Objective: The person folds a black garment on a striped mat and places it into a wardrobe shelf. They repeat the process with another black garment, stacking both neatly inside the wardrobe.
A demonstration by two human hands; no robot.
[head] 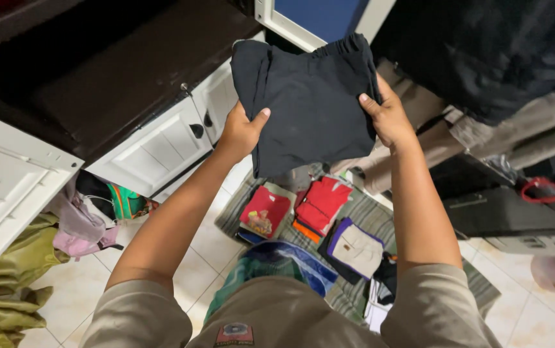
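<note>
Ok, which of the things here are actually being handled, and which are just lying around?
Being handled:
- folded black garment, held up in both hands
- left hand on its left edge
- right hand on its right edge

Lying about:
- folded red clothes on the striped mat
- beige and purple folded piece
- olive cloth by the white cabinet door
- pink bag

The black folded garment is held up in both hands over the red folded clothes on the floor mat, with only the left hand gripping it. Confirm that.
Not quite: the head view shows both the left hand and the right hand gripping the black folded garment, one at each side, above the red folded clothes on the floor mat.
</note>
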